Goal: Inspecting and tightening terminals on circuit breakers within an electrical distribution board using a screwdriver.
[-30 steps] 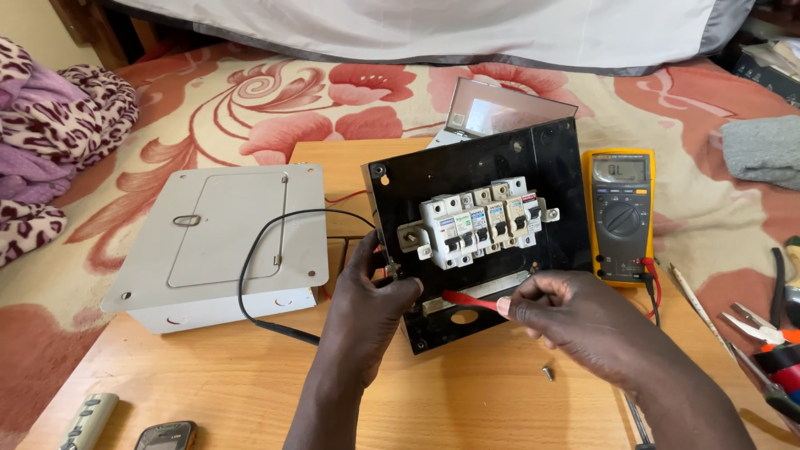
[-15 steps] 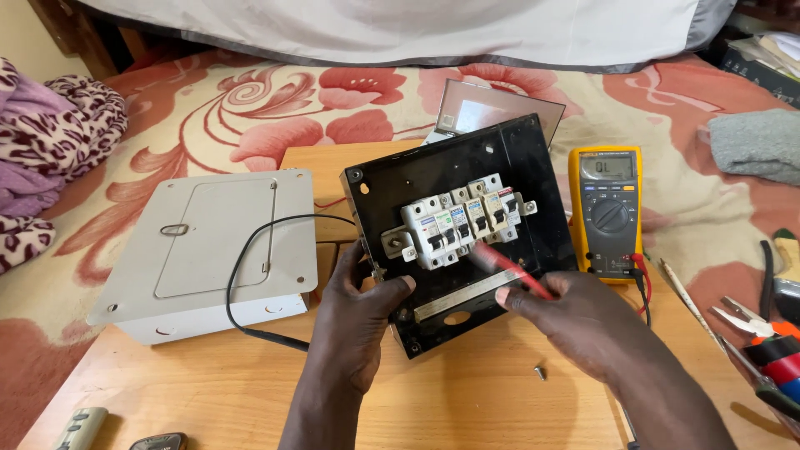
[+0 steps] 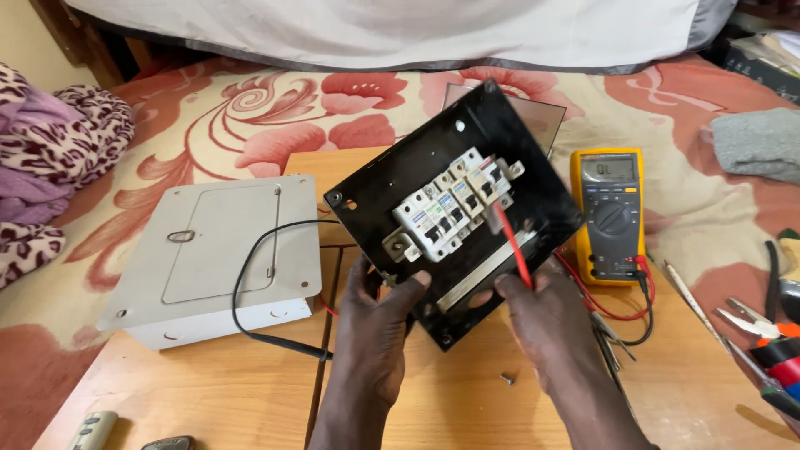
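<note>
**Probe on the breakers, meter live, box still apart**

The left hand [image 3: 379, 321] is closed round the lower-left edge of a black metal mounting plate [image 3: 400, 175], thumb over its front face, holding it tilted up off the light wooden table [image 3: 450, 400]. A row of white miniature circuit breakers [image 3: 454, 204] sits clipped across the middle of that plate. The right hand [image 3: 542, 321] is closed in a pinch on a slim red test probe [image 3: 514, 246], whose tip is up against the right end of the breaker row; exactly which terminal it meets is too small to tell.

Judging from the layout, testing is under way rather than finished. The yellow handheld multimeter [image 3: 612, 212] lies just right of the plate with its screen lit, and its red lead [image 3: 604, 304] runs from its base toward the right hand. The black test lead [image 3: 267, 287] is not in either hand: it loops over the grey metal enclosure box [image 3: 221, 258] to the left and its probe end rests on the table, so only one probe appears applied.

The plate is out of its box, which stands closed well apart from it; refitting looks undone. A small loose screw [image 3: 506, 379] lies on the table near the right wrist, and pliers with red-and-white handles [image 3: 754, 325] wait at the far right.
</note>
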